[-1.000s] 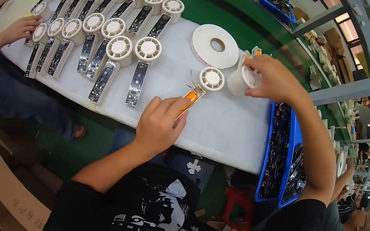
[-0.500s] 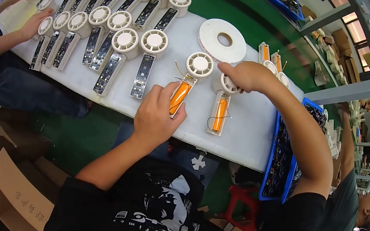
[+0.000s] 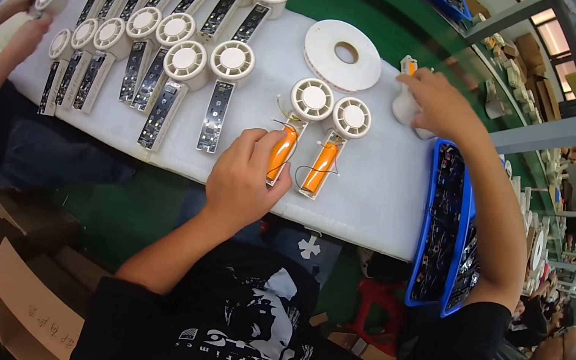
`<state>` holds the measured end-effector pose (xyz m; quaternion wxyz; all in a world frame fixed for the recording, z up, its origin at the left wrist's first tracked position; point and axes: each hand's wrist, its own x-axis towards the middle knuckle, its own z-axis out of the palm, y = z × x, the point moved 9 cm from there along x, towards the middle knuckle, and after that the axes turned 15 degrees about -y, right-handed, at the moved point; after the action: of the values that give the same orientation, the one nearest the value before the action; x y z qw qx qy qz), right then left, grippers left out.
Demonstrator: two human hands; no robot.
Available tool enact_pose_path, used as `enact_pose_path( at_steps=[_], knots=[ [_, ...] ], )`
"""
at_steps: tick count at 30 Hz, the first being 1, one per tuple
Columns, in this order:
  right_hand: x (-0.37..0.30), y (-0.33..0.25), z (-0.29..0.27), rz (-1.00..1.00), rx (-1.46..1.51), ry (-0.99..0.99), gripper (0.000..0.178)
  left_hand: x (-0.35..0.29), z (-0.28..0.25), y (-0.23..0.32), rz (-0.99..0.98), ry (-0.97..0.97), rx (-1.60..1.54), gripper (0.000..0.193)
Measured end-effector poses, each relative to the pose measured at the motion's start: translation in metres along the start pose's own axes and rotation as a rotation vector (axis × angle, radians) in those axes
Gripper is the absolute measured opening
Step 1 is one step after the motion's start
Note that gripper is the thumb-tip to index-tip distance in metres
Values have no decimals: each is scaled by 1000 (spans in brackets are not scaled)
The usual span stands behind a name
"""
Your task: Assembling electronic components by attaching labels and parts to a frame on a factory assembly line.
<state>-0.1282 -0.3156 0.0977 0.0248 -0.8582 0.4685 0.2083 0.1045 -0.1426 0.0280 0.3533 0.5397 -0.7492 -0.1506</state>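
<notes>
Two fans now adjacent on table, so right fan looks staged | left hand curled round left fan's handle | right hand shifted to far white part, hold unclear

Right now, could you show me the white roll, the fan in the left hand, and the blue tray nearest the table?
White roll (image 3: pixel 319 50), head view: flat face, left of its hole.
Fan (image 3: pixel 312 99), head view: centre of its round top.
Blue tray (image 3: pixel 417 257), head view: its left rim.
</notes>
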Motion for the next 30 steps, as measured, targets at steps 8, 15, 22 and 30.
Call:
enact_pose_path(
  at_steps=[8, 15, 22, 30],
  knots=[
    [-24, 13, -65, -57, 547, 225, 36, 1, 2, 0, -23, -12, 6, 45],
    [-4, -1, 30, 234, 705, -758, 58, 2, 4, 0, -23, -11, 35, 46],
    [3, 0, 53, 359, 465, -635, 55, 4, 6, 1, -23, -28, 48, 47],
    [-30, 52, 39, -6, -59, 33, 52, 4, 4, 2, 8, -11, 21, 49]
  ],
)
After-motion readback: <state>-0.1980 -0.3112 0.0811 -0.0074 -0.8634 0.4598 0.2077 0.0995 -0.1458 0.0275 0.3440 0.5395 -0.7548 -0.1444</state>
